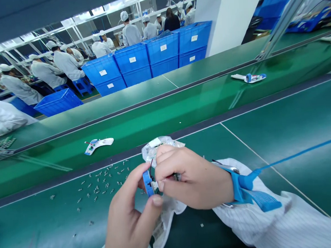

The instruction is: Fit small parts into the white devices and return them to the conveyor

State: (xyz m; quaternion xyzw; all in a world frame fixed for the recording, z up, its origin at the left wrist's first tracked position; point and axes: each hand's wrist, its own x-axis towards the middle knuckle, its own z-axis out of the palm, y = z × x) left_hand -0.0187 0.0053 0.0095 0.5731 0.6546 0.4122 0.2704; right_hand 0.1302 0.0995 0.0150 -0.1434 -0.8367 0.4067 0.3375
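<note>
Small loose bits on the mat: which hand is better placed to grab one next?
Probably the left hand: the bits lie on its side, while the right hand sits beyond the blue part that both hold.

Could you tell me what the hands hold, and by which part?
Left hand pinches a blue-rimmed part by its rim; right hand holds its right side.

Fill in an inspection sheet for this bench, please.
Surface: green bench mat with white seam lines.
Job's things: blue part with thin wires; clear bag behind it.
Clutter: small metal pieces scattered at left.
Hands: left hand and right hand both pinch the blue part.
Cables: blue cord runs from wrist strap on the right wrist.
Surroundings: conveyor carrying white assemblies; blue crates; people in white coats.
</note>
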